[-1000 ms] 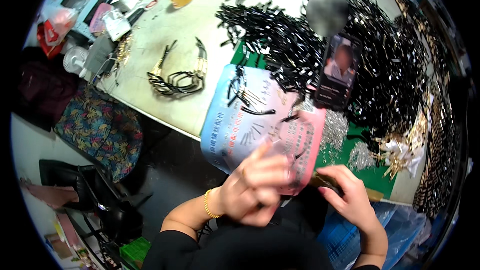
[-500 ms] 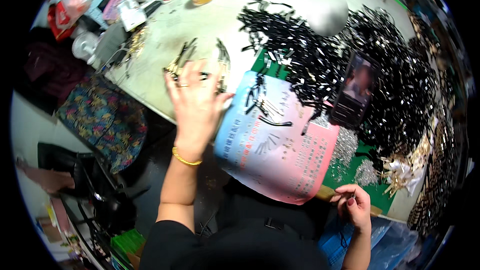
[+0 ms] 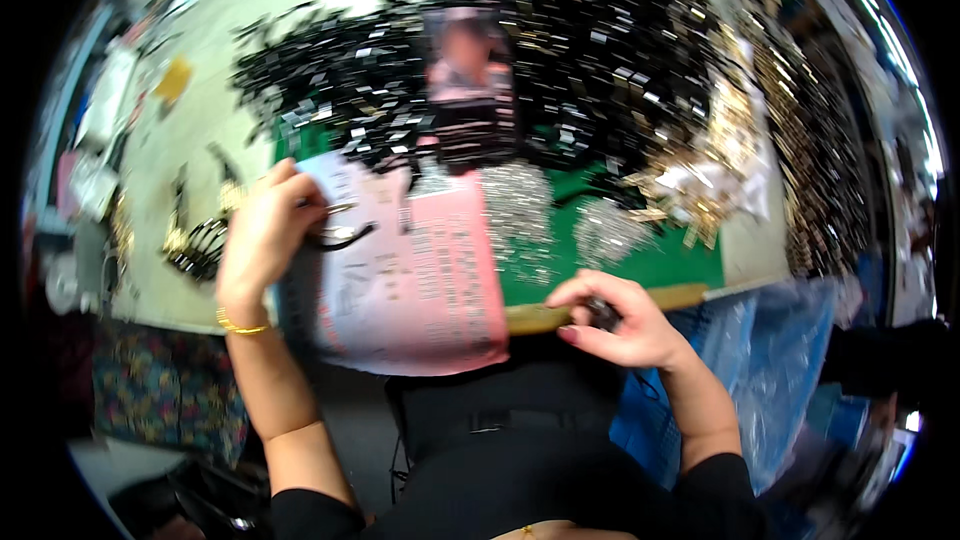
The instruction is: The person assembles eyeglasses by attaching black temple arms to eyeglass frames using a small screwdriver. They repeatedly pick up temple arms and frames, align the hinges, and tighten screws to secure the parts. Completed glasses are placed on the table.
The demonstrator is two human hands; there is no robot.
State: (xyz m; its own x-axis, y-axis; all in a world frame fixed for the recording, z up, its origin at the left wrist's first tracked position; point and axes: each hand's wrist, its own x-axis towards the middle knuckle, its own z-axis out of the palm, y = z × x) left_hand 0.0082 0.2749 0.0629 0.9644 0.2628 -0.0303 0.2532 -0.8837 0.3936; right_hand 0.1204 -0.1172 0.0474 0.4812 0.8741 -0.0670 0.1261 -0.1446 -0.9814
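Note:
My left hand (image 3: pixel 262 235) is over the left edge of a pink and blue printed sheet (image 3: pixel 420 325), its fingers bent in a pinch. Slim black pieces with metal ends, shaped like eyeglass temples, show at its fingertips; blur hides how many it holds. One curved black temple (image 3: pixel 350 238) lies on the sheet beside them. Left of that hand, a small group of black and gold temples (image 3: pixel 195 245) rests on the table. My right hand (image 3: pixel 630 325), at the table's front edge, is closed around a small dark object (image 3: pixel 602 313) whose kind I cannot make out.
A large heap of black temples (image 3: pixel 610 50) covers the far side, with a phone (image 3: pixel 470 90) standing against it. Small silver parts (image 3: pixel 517 215) lie on a green mat (image 3: pixel 690 265). Gold-coloured pieces (image 3: pixel 700 205) and a blue plastic bag (image 3: pixel 770 370) are at the right.
The view has swung to the right. My left hand has gone from spread fingers over the temples on the table to a pinch at the sheet. My right hand stays near the front edge.

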